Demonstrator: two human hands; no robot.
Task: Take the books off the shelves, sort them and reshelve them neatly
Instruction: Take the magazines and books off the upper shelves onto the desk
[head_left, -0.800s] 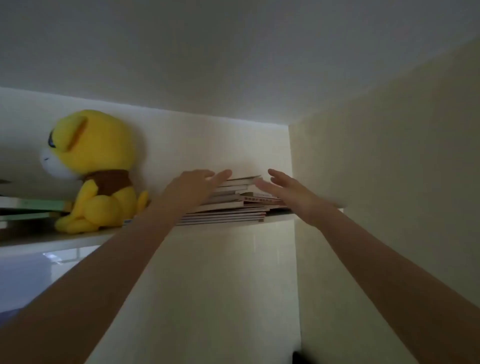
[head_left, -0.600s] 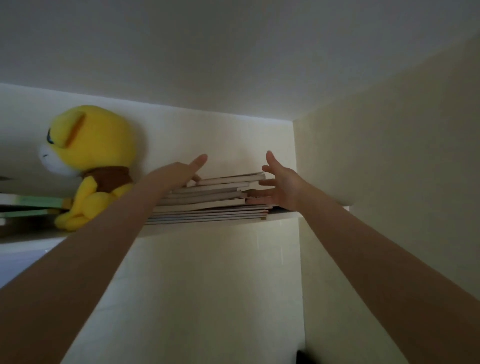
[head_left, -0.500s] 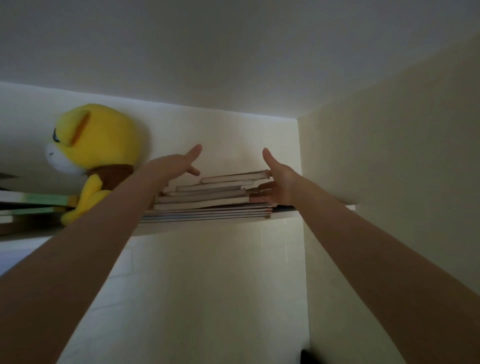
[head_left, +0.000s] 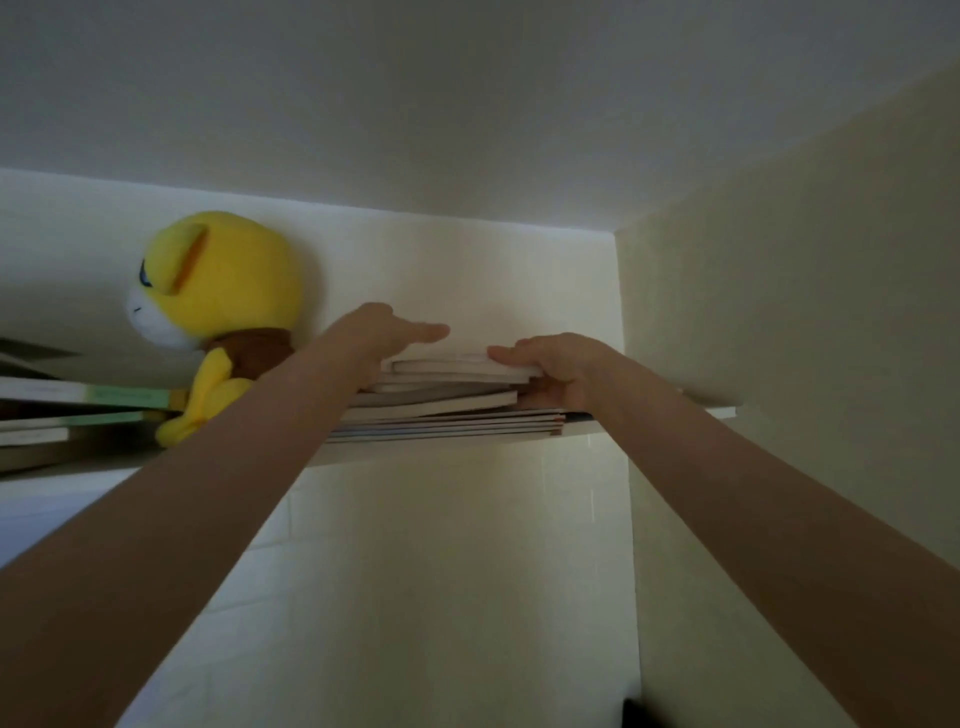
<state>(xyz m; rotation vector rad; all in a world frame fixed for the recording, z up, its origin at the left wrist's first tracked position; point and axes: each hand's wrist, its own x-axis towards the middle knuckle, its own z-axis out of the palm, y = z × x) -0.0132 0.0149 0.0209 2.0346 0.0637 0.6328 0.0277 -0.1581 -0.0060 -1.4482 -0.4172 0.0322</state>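
A flat stack of several thin books (head_left: 452, 402) lies on a high white shelf (head_left: 722, 412) near the right wall. My left hand (head_left: 379, 338) rests on the stack's left end, fingers stretched over the top book. My right hand (head_left: 561, 371) clasps the upper books at the right end, fingers on top and thumb underneath. A second pile of books (head_left: 67, 410) lies at the far left of the shelf.
A yellow plush toy (head_left: 218, 312) with a brown scarf sits on the shelf just left of the stack, touching my left forearm. The right wall (head_left: 779, 338) closes in beside the stack. The ceiling is close above.
Both hands came down from raised, open poses at either end of the stack and now lie on it; the right hand has closed around the upper books.
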